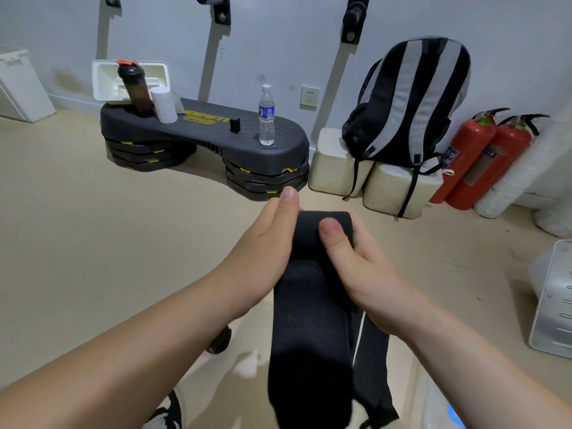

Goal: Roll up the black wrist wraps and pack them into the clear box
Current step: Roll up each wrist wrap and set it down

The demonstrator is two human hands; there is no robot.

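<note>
Now, the black wrist wrap (309, 320) is up in the air in front of the person, over the beige floor (93, 243), with both hands on its top end. Its long axis runs from the hands straight down the view, with the loose end hanging lowest. The top is turned over into a short, thick fold. The right hand (356, 261) pinches that fold, thumb flat on the front, fingers hidden behind. The left hand (266, 243) holds the left edge, thumb pointing up, fingers out of sight behind the fabric. The wrap is wide, matte black and coarse-woven. A second black strip (374, 360) hangs just behind on the right; whether it is the same wrap or another, I cannot tell.
</note>
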